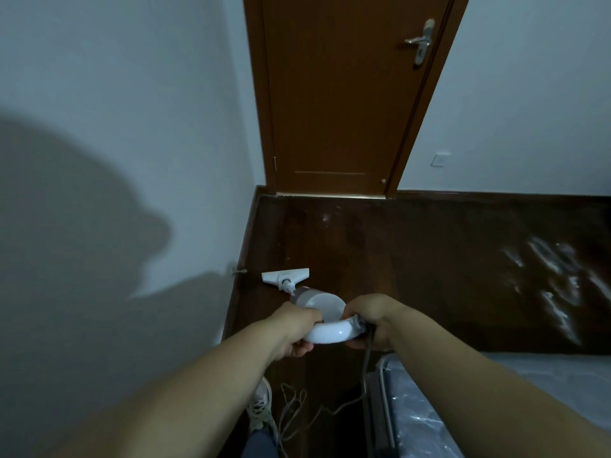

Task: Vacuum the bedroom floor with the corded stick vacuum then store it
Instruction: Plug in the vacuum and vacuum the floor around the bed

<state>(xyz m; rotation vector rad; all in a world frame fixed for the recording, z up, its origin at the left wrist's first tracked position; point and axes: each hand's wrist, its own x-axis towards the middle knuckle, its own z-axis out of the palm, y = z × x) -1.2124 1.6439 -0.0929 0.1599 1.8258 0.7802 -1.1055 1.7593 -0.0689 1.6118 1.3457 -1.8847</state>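
Note:
A white stick vacuum (325,332) points away from me, seen nearly end-on from above. Its flat floor head (286,277) lies on the dark wooden floor (413,259) close to the left wall's skirting. My left hand (297,328) grips the left side of the looped white handle. My right hand (372,320) grips the right side, where the grey cord (365,368) leaves the handle. The cord hangs down and lies in loose loops (294,411) on the floor by my foot.
A closed brown door (340,94) with a metal lever handle (420,41) stands ahead. White walls run on both sides, with a wall socket (440,159) at the right. A bed edge with a plastic-wrapped mattress (429,418) sits at lower right. My shoe (259,404) is beside the cord.

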